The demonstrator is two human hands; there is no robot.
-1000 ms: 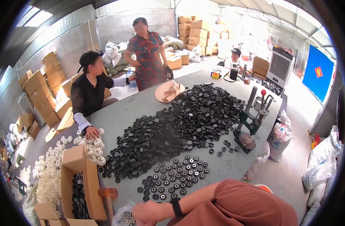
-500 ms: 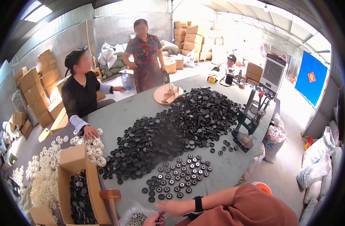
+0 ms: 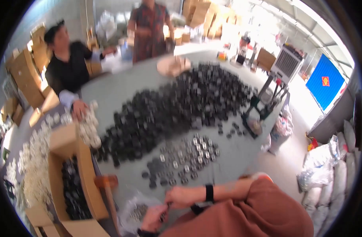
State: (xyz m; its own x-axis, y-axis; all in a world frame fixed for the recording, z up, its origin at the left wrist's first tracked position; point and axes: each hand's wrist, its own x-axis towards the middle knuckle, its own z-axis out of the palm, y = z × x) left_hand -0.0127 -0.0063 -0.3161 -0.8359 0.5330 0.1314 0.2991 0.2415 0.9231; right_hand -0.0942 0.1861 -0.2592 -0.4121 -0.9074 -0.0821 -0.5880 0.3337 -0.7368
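Note:
My left hand [image 3: 153, 218] is closed at the table's near edge, with small dark bits showing between its fingers, too blurred to name. Fingers together, my right hand [image 3: 180, 196] meets it at the fingertips; whatever it pinches is hidden. Beside my left hand lies a clear plastic bag [image 3: 127, 201] with small metal rings [image 3: 139, 212] in it. Just beyond my hands spread several black round caps with light ring centres [image 3: 200, 154], and some plain dark ones. Behind them rises a large heap of black round caps [image 3: 149, 118].
A wooden mallet [image 3: 106, 181] leans beside an open cardboard box [image 3: 86, 170] of black pieces. White round parts [image 3: 34, 146] cover the left side. A green hand press [image 3: 260, 106] stands at right. One co-worker [image 3: 72, 59] reaches into white parts; another person [image 3: 149, 31] stands behind.
The view has tilted down and shifted, blurring the picture. Both my hands now show farther into view, and my right hand has come against my left. The seated co-worker has turned.

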